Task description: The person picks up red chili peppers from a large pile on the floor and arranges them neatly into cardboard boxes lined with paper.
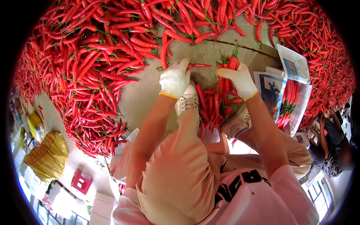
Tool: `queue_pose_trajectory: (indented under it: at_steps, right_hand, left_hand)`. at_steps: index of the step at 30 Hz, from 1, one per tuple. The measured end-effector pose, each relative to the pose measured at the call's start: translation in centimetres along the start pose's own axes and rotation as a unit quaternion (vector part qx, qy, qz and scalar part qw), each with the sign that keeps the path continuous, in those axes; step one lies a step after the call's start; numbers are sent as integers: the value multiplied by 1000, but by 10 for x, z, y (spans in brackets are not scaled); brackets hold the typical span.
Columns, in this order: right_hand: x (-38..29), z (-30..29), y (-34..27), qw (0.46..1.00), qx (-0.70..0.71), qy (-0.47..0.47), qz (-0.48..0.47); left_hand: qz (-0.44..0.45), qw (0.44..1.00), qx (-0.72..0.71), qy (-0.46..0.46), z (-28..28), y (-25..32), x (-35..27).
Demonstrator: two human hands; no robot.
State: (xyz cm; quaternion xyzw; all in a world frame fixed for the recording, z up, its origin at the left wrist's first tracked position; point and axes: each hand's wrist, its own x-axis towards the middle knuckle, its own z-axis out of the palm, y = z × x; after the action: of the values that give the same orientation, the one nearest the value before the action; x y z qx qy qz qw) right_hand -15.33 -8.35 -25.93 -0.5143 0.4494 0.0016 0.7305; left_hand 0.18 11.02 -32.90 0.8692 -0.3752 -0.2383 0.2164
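My left hand, in a white knit glove with a yellow cuff edge, grips a red chili pepper whose thin tip points right. A bunch of red chilies is held upright in my gloved right hand, green stems on top. Below that bunch, more loose chilies lie in a small heap between my shoes. Just left of my left hand, a curved chili rests at the edge of the large pile. My fingertips are partly hidden by the gloves and peppers.
A large chili pile curves around the front and left on the concrete floor. Beside my right arm stands an open printed carton holding chilies with stems aligned. Another pile lies beyond it. A yellow sack, a red stool and a seated person are farther off.
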Motion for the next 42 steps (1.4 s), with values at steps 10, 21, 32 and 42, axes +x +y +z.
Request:
queue_pose_trajectory:
  at_steps: [10,21,32,42]
  right_hand:
    - [23,29,-7,974,101,-90,179]
    - [12,4,43,935,265,-94,214]
    - [-3,23,17,988,126,-84,-21]
    - [-7,43,5,988,121,-75,60]
  left_hand:
    - [68,975,-177,118,-4,42,-25]
    - [104,951,-285,58,-9,50,-28]
    - [-173,755,-630,-59,-10,47,-27]
    - [-124,933,-334,-38,-16,49,-27]
